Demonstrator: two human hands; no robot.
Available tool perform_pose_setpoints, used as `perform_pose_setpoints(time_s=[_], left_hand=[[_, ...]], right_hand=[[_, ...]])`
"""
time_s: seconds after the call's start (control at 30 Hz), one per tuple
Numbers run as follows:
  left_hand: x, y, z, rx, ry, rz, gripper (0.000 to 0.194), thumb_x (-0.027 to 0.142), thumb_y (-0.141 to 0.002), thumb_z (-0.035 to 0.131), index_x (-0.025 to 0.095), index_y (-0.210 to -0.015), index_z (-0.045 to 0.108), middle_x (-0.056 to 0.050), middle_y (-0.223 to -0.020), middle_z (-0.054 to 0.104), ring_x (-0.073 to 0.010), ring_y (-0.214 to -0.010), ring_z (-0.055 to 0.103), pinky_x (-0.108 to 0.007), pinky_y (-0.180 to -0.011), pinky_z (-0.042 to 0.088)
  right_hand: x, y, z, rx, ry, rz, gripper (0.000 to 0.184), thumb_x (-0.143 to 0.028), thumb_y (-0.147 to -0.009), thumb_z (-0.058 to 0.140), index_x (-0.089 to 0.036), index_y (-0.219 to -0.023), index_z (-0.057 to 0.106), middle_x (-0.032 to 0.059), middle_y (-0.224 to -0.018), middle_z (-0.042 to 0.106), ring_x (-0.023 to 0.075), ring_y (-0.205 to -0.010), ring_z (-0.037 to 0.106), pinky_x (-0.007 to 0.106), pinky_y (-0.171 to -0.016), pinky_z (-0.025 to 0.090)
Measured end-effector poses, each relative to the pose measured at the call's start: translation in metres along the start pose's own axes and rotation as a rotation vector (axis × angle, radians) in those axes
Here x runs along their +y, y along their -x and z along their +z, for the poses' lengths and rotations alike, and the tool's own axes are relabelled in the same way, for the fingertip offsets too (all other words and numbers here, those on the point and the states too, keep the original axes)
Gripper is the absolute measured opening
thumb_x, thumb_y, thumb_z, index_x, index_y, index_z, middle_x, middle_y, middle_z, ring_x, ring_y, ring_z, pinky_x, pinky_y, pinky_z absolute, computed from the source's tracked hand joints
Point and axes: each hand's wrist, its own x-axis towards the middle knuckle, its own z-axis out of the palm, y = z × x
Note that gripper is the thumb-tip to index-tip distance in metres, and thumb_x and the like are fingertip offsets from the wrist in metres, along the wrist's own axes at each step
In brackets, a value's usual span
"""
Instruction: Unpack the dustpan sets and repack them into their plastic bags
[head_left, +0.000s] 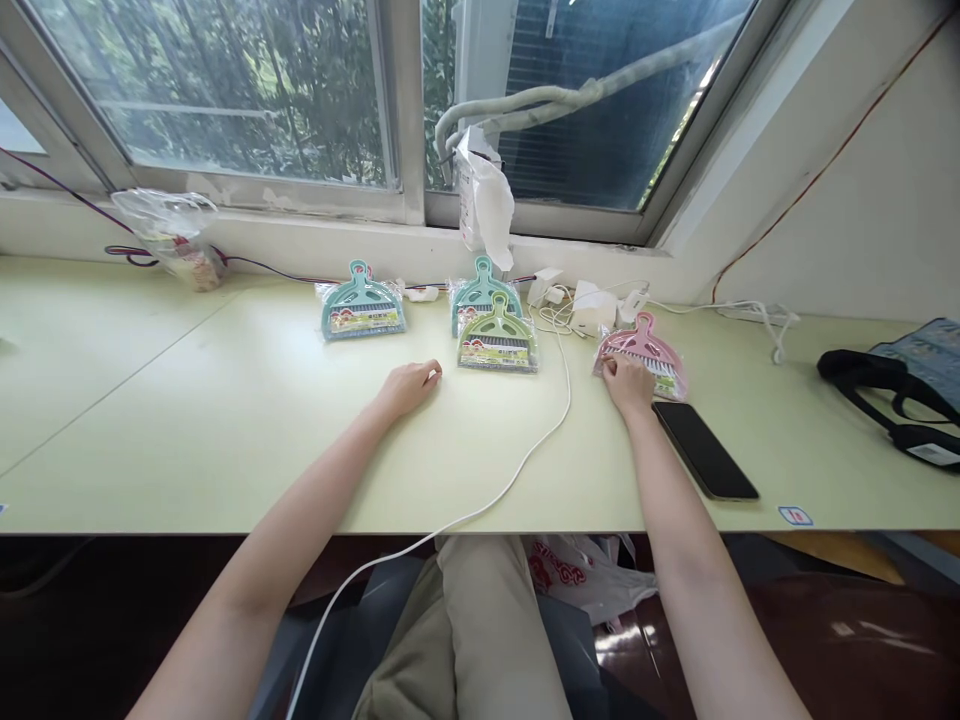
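Observation:
My right hand (pixel 628 382) pinches the left side of a pink mini dustpan-and-brush set (pixel 651 345) in clear wrapping, covering part of its label. My left hand (pixel 411 385) rests on the table with its fingers curled in and nothing seen in them. Nearest to it, a green dustpan-and-brush set (pixel 498 340) lies in front of a blue-green set (pixel 484 290), partly hiding it. Another blue-green set (pixel 362 305) is farther left, near the wall. All are wrapped, with their handles pointing to the window.
A white cable (pixel 517 480) runs across the table (pixel 187 450) and down past the front edge. Chargers (pixel 596 308) sit by the wall. Right of my right forearm lies a black phone (pixel 705 450), then a black strap (pixel 870 385). A plastic bag (pixel 180 240) stands at the left.

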Motion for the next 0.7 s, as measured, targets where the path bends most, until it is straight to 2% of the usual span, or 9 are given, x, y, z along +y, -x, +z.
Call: perform_pose_setpoints(time_s=[0.17,0.3,0.47,0.7], left_hand=[[0.001,0.000,-0.001,-0.004,-0.017,-0.006,0.035,0.034,-0.097,0.033,0.024,-0.115,0.061,-0.007,-0.096,0.072,-0.0230,-0.090,0.066,-0.031,-0.078,0.045],[0.001,0.000,-0.001,-0.001,-0.008,-0.005,0.035,0.034,-0.097,0.033,0.024,-0.116,0.061,-0.007,-0.095,0.071,-0.0239,-0.089,0.066,-0.032,-0.078,0.045],[0.003,0.000,-0.002,-0.012,-0.007,-0.008,0.034,0.034,-0.097,0.034,0.024,-0.116,0.060,-0.007,-0.093,0.071,-0.0241,-0.088,0.066,-0.032,-0.078,0.046],[0.002,0.000,-0.001,-0.019,-0.011,-0.007,0.034,0.035,-0.098,0.034,0.024,-0.118,0.059,-0.006,-0.091,0.071,-0.0235,-0.089,0.066,-0.032,-0.079,0.046]], right_hand=[[0.001,0.005,-0.001,0.024,0.057,-0.113,0.035,-0.030,-0.090,0.045,-0.017,-0.105,0.075,0.0135,-0.111,0.066,0.0302,-0.109,0.053,0.043,-0.092,0.040],[0.000,0.007,-0.002,-0.024,0.059,-0.179,0.036,-0.026,-0.089,0.045,-0.016,-0.111,0.072,0.0149,-0.119,0.061,0.0288,-0.109,0.052,0.039,-0.089,0.041],[-0.007,0.008,-0.009,-0.053,0.160,-0.251,0.039,-0.029,-0.093,0.041,-0.013,-0.120,0.064,0.0167,-0.116,0.062,0.0306,-0.111,0.052,0.040,-0.090,0.040],[-0.014,0.010,-0.015,-0.111,0.212,-0.200,0.046,-0.039,-0.097,0.039,-0.016,-0.133,0.055,0.0170,-0.118,0.061,0.0297,-0.101,0.058,0.035,-0.079,0.043]])
